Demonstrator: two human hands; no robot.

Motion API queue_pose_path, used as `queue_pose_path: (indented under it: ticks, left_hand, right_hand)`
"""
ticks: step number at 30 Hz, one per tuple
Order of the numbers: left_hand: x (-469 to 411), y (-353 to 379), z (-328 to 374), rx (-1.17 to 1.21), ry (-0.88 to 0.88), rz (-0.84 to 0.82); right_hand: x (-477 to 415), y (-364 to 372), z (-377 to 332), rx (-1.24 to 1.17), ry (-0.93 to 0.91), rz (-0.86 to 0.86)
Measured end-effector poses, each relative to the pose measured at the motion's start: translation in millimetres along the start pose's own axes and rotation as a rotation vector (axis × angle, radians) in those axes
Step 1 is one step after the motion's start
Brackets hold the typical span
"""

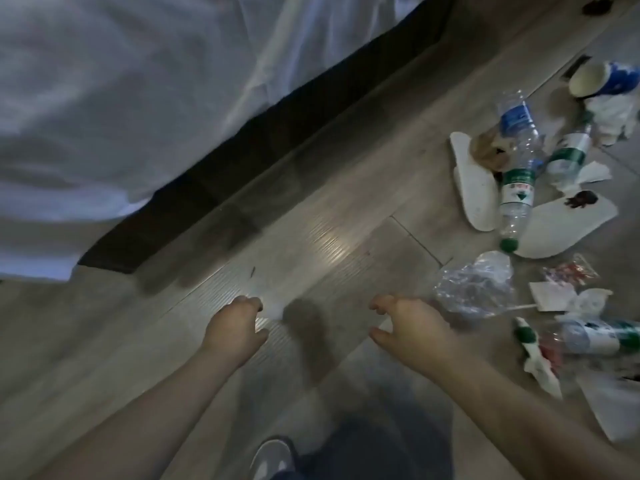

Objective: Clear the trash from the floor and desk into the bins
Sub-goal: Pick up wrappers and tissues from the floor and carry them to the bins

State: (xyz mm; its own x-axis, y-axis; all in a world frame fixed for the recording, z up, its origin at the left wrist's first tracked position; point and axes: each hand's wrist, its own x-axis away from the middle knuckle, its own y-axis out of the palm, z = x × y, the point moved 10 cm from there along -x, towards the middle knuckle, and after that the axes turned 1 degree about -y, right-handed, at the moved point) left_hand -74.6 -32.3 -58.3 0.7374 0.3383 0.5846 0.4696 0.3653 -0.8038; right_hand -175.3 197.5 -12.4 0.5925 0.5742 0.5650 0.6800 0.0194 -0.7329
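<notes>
Trash, including a green-capped bottle (516, 202) and a crumpled clear bag (474, 289), lies scattered on the right side of the floor (311, 220), well apart from the bed (121, 98). The right hand (408, 323), just beside the bag, and the left hand (235, 327) hover with fingers loosely curled, holding nothing.

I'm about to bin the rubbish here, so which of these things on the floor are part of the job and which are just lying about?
Trash to bin: green-cap bottle, blue-label bottle, plastic bag, paper cup, tissues.
Not the job: bed sheet, shoe; white slippers, perhaps trash too.
</notes>
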Motion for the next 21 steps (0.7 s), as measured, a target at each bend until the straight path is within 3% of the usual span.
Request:
queue_pose_path:
  ticks: [6,11,21]
  left_hand:
    - [-71.0,63.1,-22.1,-0.072,0.043,0.065]
    - [-103.2,79.6,-27.6,-0.219,0.195,0.109]
    - [-92.7,102.0,12.1,-0.166,0.347,0.079]
  right_hand:
    - [-69.9,63.2,5.8,0.044,-0.163,0.075]
    - [-85.6,88.5,5.5,0.067,-0.275,0.127]
    - [-37.2,95.9,48.9,0.020,-0.146,0.142]
